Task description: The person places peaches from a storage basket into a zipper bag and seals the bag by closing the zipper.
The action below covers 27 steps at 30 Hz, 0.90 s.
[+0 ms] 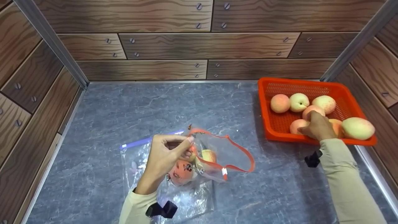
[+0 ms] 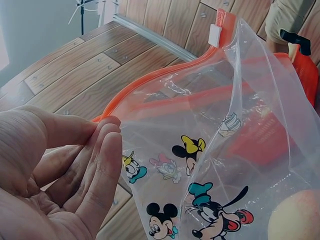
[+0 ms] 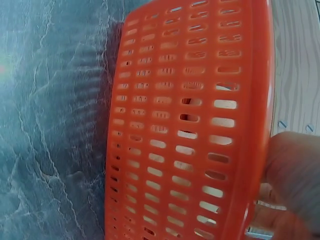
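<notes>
The left hand [image 1: 166, 158] is pinching the zip bag [image 2: 175, 180]; at its two o'clock, the right hand [image 1: 320, 127], grip unclear, should be touching peaches [image 1: 280, 103] softly.

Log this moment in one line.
left hand: pinches orange-rimmed bag | right hand: at peaches in red basket | bag: open, fruit inside

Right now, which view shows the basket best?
Head: nearly the whole basket shows, fruit inside, partly covered by the right hand and sleeve. Right wrist: one slotted wall close up, cropped. Left wrist: only part of it, past the bag and through its clear plastic.
</notes>
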### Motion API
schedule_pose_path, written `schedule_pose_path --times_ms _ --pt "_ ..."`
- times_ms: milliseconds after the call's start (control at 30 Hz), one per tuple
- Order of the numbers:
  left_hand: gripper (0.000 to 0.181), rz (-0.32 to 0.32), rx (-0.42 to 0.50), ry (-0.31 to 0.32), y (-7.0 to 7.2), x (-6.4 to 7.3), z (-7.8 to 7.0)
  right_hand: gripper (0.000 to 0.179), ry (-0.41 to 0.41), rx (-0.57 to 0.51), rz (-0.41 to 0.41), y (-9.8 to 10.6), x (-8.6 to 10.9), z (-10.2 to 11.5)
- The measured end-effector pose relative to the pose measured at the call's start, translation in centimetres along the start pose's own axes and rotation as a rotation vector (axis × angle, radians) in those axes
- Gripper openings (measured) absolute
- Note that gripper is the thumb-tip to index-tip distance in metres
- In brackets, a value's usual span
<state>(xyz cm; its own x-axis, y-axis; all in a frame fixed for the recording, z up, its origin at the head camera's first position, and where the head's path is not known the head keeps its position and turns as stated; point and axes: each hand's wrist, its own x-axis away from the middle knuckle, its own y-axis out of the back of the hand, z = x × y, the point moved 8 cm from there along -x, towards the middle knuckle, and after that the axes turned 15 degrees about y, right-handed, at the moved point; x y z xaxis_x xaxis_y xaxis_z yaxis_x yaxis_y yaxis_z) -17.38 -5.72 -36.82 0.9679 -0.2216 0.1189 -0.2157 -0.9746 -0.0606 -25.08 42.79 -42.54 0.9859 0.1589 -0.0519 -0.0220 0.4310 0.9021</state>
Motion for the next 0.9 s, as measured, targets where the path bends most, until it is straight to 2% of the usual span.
schedule_pose_path --times_ms 167,400,533,600,800,900 --pt "0.011 0.003 0.007 0.004 0.0 -0.1 -0.1 0.052 0.054 0.04 0.0 -0.2 -0.7 0.4" --pt "0.011 -0.001 0.004 0.007 0.0 0.0 0.0 0.056 0.031 -0.038 0.063 -1.5 -1.2 0.4" --pt "0.011 0.003 -0.002 0.007 0.0 0.1 0.0 0.054 0.009 -0.07 0.071 -1.9 -1.2 0.2" --pt "0.011 0.005 -0.002 0.005 0.0 0.1 0.1 0.055 -0.003 -0.076 0.074 -1.9 -1.2 0.1" --pt "0.011 -0.003 -0.007 -0.001 0.1 0.0 -0.1 0.074 -0.034 -0.07 0.102 -1.8 -1.4 -0.1" --pt "0.011 -0.002 -0.009 0.001 0.1 0.0 -0.1 0.07 -0.02 -0.067 0.114 -1.8 -1.5 0.0"
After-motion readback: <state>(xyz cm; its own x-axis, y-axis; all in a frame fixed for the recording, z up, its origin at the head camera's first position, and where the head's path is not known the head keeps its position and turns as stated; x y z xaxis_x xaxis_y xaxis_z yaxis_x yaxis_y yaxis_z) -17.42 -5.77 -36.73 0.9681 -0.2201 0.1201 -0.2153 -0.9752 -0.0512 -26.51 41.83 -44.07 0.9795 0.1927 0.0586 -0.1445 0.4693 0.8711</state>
